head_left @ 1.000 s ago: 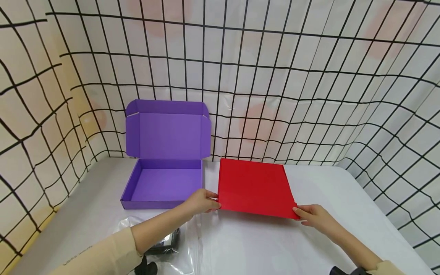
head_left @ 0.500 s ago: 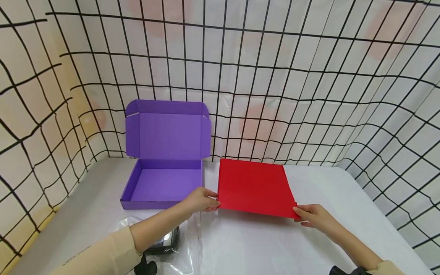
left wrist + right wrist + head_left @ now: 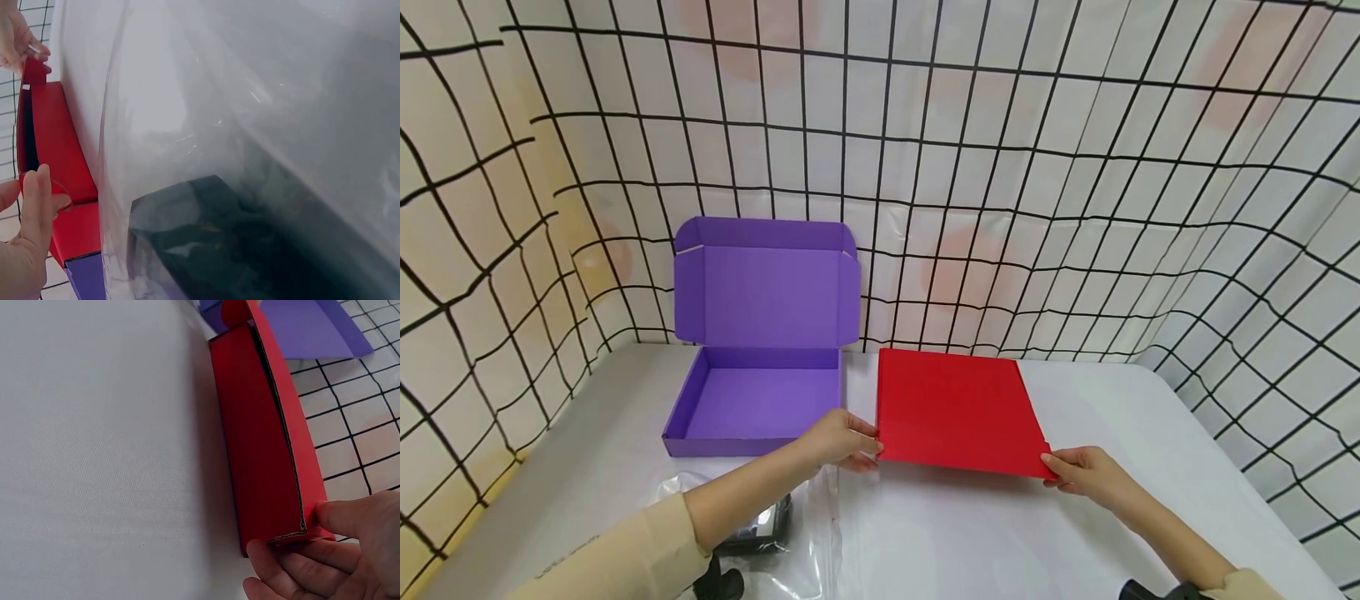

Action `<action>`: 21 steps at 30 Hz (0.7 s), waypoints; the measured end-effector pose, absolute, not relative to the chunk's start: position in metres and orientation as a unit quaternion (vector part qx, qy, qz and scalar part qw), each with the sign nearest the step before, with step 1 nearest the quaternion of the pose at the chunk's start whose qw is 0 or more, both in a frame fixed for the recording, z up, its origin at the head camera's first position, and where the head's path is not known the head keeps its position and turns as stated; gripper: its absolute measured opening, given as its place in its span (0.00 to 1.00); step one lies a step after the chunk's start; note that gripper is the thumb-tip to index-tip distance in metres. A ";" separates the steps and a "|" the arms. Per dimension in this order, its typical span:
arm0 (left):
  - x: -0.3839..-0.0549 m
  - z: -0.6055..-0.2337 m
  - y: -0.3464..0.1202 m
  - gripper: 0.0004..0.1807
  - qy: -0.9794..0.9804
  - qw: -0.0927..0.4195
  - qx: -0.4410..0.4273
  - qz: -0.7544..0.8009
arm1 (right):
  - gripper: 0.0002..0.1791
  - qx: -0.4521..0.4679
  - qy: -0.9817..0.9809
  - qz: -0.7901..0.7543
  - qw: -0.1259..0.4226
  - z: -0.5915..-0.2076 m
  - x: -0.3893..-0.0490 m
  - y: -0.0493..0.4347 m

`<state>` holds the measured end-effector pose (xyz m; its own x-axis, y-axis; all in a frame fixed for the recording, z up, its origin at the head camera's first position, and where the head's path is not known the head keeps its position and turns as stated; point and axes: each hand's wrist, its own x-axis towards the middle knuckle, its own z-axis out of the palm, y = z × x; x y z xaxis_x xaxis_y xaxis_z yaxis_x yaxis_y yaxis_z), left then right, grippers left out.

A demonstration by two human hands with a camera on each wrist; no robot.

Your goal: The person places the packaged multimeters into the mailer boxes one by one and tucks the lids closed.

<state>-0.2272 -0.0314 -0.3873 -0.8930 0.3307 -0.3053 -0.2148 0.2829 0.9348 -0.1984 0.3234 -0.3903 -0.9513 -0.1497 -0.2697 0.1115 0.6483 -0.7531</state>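
Observation:
A red cardboard box (image 3: 958, 412) stands on the white table, its lid lowered almost flat with a dark gap along the front, plain in the right wrist view. My left hand (image 3: 847, 440) holds the lid's front left corner, thumb on one side and fingers by the front wall. At the opposite front corner, my right hand (image 3: 1082, 472) pinches the lid and its side flap between thumb and fingers. The box's inside is hidden. Left of it sits an open purple cardboard box (image 3: 767, 400), its lid (image 3: 771, 296) upright and nothing inside.
A clear plastic bag (image 3: 812, 533) with a dark object (image 3: 760, 533) in it lies at the front, partly under my left forearm. Black grid panels (image 3: 955, 150) backed by white sheeting enclose the table (image 3: 970, 542) at the back and sides.
The red box's lid has shifted down very slightly. My left fingers have moved a little at the corner, and my right fingers have drawn closer to the flap. The purple box has not moved.

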 end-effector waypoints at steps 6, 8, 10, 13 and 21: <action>-0.226 -0.388 -0.032 0.15 0.760 0.232 0.040 0.606 | 0.27 -0.020 0.894 -0.417 0.162 -0.391 -0.199 0.327; -0.225 -0.388 -0.032 0.15 0.758 0.233 0.038 0.608 | 0.27 -0.021 0.892 -0.421 0.161 -0.391 -0.198 0.327; -0.225 -0.388 -0.031 0.16 0.759 0.233 0.039 0.607 | 0.28 -0.023 0.889 -0.429 0.161 -0.391 -0.198 0.327; -0.224 -0.387 -0.030 0.19 0.765 0.229 0.040 0.601 | 0.31 -0.018 0.884 -0.439 0.160 -0.392 -0.198 0.327; -0.223 -0.387 -0.033 0.22 0.801 0.218 0.045 0.556 | 0.29 -0.060 0.889 -0.427 0.155 -0.395 -0.200 0.330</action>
